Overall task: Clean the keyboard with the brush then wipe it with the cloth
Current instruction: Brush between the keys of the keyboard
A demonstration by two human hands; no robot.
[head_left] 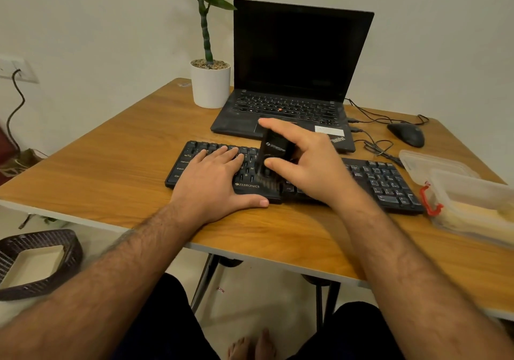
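Keyboard (pixel 383 179) under both hands, brush (pixel 274 151) in right hand (pixel 308 165)

Your left hand (pixel 219 176) lies flat, palm down, fingers spread forward and thumb stuck out to the side — forearm running straight in. Your right hand (pixel 308 162) is raised, thumb and fingers curled in a pinch, index finger pointing out — wrist cocked.

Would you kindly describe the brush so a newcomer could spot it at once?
On the wooden table, find the black keyboard before the laptop. The brush is the small black block with white lettering pinched in the right hand, bristles down on the keys.
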